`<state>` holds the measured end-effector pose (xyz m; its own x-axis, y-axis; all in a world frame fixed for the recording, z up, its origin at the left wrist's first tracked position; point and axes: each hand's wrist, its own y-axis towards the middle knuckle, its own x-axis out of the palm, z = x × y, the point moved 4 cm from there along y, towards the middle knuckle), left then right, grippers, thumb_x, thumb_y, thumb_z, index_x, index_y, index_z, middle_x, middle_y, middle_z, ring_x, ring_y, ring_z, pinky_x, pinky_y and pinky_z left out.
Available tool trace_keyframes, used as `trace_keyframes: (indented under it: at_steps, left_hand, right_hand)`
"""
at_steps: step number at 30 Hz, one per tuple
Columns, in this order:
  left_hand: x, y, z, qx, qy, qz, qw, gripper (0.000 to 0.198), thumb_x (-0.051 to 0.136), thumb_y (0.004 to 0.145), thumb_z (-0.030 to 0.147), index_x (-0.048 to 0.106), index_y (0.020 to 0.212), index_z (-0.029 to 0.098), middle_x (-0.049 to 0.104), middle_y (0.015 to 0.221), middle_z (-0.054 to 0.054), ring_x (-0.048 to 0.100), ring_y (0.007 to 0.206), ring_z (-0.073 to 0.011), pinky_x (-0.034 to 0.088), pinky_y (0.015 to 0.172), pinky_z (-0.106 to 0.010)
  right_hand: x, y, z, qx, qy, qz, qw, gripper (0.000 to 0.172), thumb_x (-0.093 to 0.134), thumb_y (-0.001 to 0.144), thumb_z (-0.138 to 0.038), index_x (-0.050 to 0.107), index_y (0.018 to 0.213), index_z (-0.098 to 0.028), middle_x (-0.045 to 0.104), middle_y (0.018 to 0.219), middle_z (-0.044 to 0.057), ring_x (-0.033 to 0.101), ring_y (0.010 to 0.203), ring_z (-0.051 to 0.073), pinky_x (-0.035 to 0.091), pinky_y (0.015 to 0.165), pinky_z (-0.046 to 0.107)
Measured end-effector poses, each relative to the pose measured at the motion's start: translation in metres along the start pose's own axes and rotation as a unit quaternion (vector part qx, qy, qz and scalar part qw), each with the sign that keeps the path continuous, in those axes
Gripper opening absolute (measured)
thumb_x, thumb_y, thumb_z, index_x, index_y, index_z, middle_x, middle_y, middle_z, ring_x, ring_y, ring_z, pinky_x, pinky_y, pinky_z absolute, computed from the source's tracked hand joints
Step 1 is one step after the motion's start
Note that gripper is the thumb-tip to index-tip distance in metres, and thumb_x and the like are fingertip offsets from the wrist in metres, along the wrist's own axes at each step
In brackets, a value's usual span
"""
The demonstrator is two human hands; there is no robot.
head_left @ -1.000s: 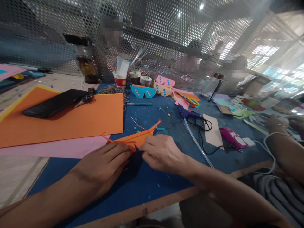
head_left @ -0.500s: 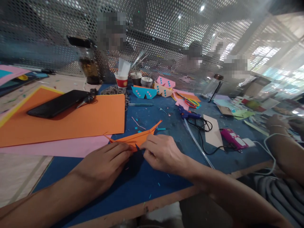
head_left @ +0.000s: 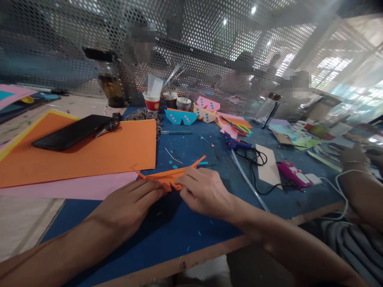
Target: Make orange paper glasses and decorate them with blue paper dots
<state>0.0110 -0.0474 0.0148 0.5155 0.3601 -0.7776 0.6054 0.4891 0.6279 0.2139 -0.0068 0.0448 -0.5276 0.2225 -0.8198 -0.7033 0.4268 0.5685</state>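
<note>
Farthest left, beyond the left fingers, a large orange sheet (head_left: 131, 147) bears a black phone-like object (head_left: 72, 131), and a pink sheet (head_left: 98, 185) shows from under the orange one, reaching close to the left wrist. The left hand (head_left: 128, 203) lies palm down, its fingers side by side and resting on the near left part of a folded orange paper piece (head_left: 163, 174). Its thumb is hidden, so I cannot tell whether the hand grips the paper or only presses it.

The piece spans the space from one hand's fingers to the other's. Its long axis runs left to right, across both sets of fingertips, its right side slightly farther away. Past the left knuckles a thin tip sticks out; past the right fingers a narrow strip slants away and to the right. A V-shaped notch in the near edge opens between the two sets of fingertips, just beside each; neither hand is clearly nearer to it.

The right hand (head_left: 206, 189) has thumb and forefinger brought together on the paper just right of that notch. Beyond its knuckles lies a teal scrap (head_left: 203, 162); well to the right is a blue glue gun (head_left: 237, 142).
</note>
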Motion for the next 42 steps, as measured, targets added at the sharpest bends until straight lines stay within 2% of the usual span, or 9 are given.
trace_keyframes:
  at_steps: [8,14,20,28,36,42]
  left_hand:
    - [0.002,-0.005,-0.003,-0.013,-0.015,-0.012,1.000,0.041,0.043,0.101,0.000,0.075,0.120,0.018,0.084,0.112,-0.008,0.080,0.102,-0.0210,0.067,0.091,-0.035]
    - [0.004,-0.009,-0.004,-0.046,-0.016,-0.028,0.998,0.043,0.042,0.103,0.002,0.075,0.126,0.018,0.083,0.117,-0.009,0.079,0.108,-0.0214,0.065,0.097,-0.033]
    - [0.003,-0.011,-0.004,-0.050,-0.013,-0.042,0.998,0.040,0.042,0.106,0.007,0.075,0.128,0.018,0.082,0.118,-0.009,0.079,0.107,-0.0222,0.065,0.096,-0.033]
    - [-0.001,-0.006,-0.002,-0.035,-0.017,-0.027,0.999,0.036,0.044,0.107,0.008,0.072,0.127,0.019,0.082,0.118,-0.009,0.080,0.106,-0.0214,0.067,0.094,-0.033]
    - [-0.001,-0.004,-0.003,-0.036,-0.032,-0.039,0.998,0.035,0.047,0.107,0.011,0.072,0.129,0.020,0.082,0.117,-0.008,0.079,0.105,-0.0227,0.067,0.092,-0.035]
    - [-0.003,-0.003,-0.001,-0.039,-0.019,-0.026,0.999,0.031,0.046,0.108,0.011,0.072,0.123,0.018,0.082,0.115,-0.009,0.078,0.105,-0.0222,0.066,0.095,-0.035]
  right_hand:
    - [0.004,0.000,-0.002,0.015,0.016,-0.039,0.999,0.023,0.052,0.098,-0.012,0.075,0.103,-0.016,0.077,0.094,0.006,0.071,0.079,0.018,0.054,0.070,0.031]
    - [0.007,0.002,-0.003,0.006,0.014,-0.071,0.997,0.020,0.053,0.104,-0.019,0.073,0.106,-0.016,0.079,0.100,0.007,0.073,0.084,0.019,0.051,0.069,0.030]
    - [0.007,0.001,-0.003,0.006,-0.004,-0.091,0.996,0.019,0.053,0.106,-0.021,0.072,0.108,-0.016,0.078,0.101,0.006,0.070,0.081,0.018,0.047,0.066,0.031]
    - [0.006,0.001,-0.005,0.008,-0.021,-0.093,0.995,0.018,0.053,0.103,-0.019,0.071,0.105,-0.017,0.076,0.098,0.006,0.064,0.073,0.017,0.041,0.064,0.033]
    - [0.006,0.001,-0.007,0.010,-0.022,-0.128,0.991,0.019,0.055,0.102,-0.027,0.070,0.107,-0.016,0.076,0.103,0.006,0.063,0.073,0.017,0.038,0.061,0.034]
    - [0.006,0.002,-0.008,0.011,-0.012,-0.113,0.993,0.018,0.055,0.100,-0.027,0.069,0.103,-0.017,0.074,0.097,0.005,0.061,0.070,0.017,0.038,0.060,0.034]
